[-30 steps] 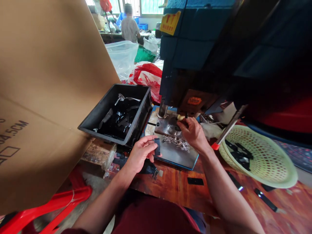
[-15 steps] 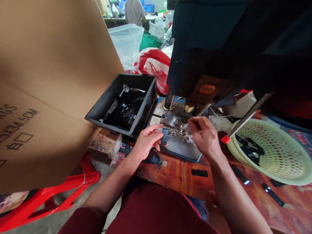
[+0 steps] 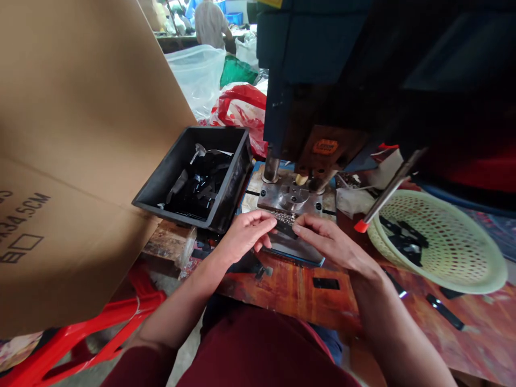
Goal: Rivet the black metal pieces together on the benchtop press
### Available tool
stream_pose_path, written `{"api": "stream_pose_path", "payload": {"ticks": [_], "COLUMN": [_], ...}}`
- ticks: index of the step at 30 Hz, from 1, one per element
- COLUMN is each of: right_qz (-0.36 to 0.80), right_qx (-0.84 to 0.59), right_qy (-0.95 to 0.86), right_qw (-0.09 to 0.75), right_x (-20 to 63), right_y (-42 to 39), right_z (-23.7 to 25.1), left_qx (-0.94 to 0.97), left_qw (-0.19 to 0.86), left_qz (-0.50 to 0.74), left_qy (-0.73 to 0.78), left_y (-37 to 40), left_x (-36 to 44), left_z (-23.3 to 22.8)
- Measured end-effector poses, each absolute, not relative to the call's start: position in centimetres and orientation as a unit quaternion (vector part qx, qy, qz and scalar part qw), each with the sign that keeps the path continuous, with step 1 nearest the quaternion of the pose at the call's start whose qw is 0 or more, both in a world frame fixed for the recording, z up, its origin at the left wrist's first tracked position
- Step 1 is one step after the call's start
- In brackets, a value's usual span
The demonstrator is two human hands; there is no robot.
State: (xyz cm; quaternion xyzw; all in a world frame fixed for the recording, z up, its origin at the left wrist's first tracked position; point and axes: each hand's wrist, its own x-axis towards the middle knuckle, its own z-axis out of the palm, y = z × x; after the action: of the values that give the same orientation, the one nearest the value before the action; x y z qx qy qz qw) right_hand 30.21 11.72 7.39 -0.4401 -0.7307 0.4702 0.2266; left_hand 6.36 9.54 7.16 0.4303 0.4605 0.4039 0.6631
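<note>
Both hands meet over the metal plate [image 3: 296, 248] at the foot of the press [image 3: 322, 80]. The left hand [image 3: 242, 236] and the right hand [image 3: 326, 240] each pinch one end of a small black strip [image 3: 285, 228], held just above the plate, near a heap of small shiny metal bits [image 3: 284, 216]. A black bin [image 3: 197, 177] of dark parts stands to the left, a pale green basket [image 3: 439, 242] to the right on the wooden surface [image 3: 298, 293].
</note>
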Motion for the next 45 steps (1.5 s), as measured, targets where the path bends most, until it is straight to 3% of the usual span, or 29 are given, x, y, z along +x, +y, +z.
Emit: {"api": "stream_pose_path", "payload": {"ticks": [6,11,17,23,34,45], "right_qz": [0.446,0.259,0.097,0.086,0.067,0.117], "right_qx": [-0.467,-0.437,-0.384,-0.410,-0.446,-0.451], "right_qy": [-0.719,-0.787,-0.842,-0.831,-0.822,-0.814], "right_qw": [0.258,0.351,0.367,0.366,0.348,0.346], "right_x": [29.8,29.7,29.5,29.8,30.5,30.9], "right_y": [11.5,10.8,10.4,13.0,19.1,19.7], "right_z": [7.3,6.9,6.3,6.6,6.0,6.7], "left_qx": [0.395,0.369,0.358,0.398,0.666,0.680], "left_qw": [0.670,0.663,0.668,0.626,0.298,0.294], "left_qz": [0.401,0.429,0.427,0.440,0.409,0.394], "left_qy": [0.483,0.490,0.493,0.506,0.547,0.543], "left_y": [10.1,10.4,11.0,13.4,19.2,19.4], "left_x": [6.8,7.1,7.5,8.8,9.4,9.3], "left_z": [7.5,7.2,7.6,9.0,8.1,7.9]}}
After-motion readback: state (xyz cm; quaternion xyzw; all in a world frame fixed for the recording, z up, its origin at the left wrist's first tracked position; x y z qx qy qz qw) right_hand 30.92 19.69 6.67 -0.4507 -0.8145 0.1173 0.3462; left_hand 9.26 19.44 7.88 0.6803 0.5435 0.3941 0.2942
